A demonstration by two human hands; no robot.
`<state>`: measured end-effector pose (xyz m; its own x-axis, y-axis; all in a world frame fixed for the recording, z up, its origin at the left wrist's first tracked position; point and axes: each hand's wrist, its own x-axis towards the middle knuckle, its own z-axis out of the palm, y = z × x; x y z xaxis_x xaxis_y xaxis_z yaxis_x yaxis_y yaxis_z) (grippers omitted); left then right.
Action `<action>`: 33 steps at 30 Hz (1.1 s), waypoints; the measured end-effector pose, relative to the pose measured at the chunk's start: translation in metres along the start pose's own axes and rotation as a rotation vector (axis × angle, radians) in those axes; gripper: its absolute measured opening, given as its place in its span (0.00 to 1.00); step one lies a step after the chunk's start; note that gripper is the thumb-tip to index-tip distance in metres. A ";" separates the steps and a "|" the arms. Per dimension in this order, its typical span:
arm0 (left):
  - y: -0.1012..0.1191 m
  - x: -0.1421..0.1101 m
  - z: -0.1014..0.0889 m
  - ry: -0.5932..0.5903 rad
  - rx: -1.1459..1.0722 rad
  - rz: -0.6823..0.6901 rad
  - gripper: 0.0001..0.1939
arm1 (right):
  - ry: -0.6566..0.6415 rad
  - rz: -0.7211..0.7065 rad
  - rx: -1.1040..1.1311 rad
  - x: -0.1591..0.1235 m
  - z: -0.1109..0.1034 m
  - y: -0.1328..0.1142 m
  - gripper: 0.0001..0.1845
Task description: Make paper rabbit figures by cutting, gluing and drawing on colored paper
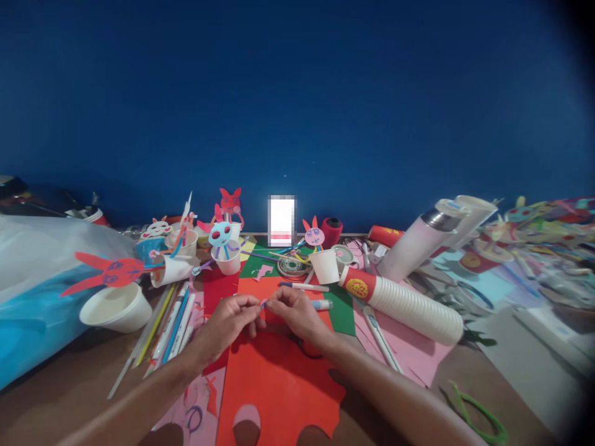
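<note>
My left hand (238, 313) and my right hand (292, 313) meet fingertip to fingertip above an orange paper sheet (279, 384) with cut-outs along its near edge. Both pinch a small blue-purple piece (263, 304), mostly hidden by the fingers and too small to name. Just beyond my right hand lies a marker pen (304, 287). A blue-and-white tube (324, 305) shows beside its knuckles. Under my right wrist is a dark looped object (309, 352), largely covered.
Paper cups with paper animal heads, such as a blue one (220, 235) and a red one (111, 271), stand behind and left. Several markers (179, 316) lie left. On the right are a cup stack (409, 306), a bottle (418, 238) and green-handled scissors (478, 415).
</note>
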<state>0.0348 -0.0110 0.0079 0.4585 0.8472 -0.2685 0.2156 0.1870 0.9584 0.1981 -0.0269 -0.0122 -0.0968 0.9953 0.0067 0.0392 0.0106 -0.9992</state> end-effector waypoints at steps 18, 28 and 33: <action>0.003 0.001 0.000 0.018 -0.141 -0.011 0.09 | 0.119 -0.679 -0.987 -0.009 -0.008 -0.006 0.10; 0.003 -0.001 0.000 -0.038 -0.006 0.040 0.07 | 0.111 -0.542 -0.768 -0.011 -0.004 -0.010 0.08; 0.004 -0.006 -0.004 -0.238 0.119 -0.058 0.07 | 0.138 -0.347 -0.536 -0.009 -0.007 -0.016 0.09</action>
<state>0.0299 -0.0135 0.0139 0.6292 0.6935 -0.3509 0.3403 0.1600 0.9266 0.2050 -0.0355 0.0042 -0.0659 0.9282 0.3663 0.5226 0.3448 -0.7798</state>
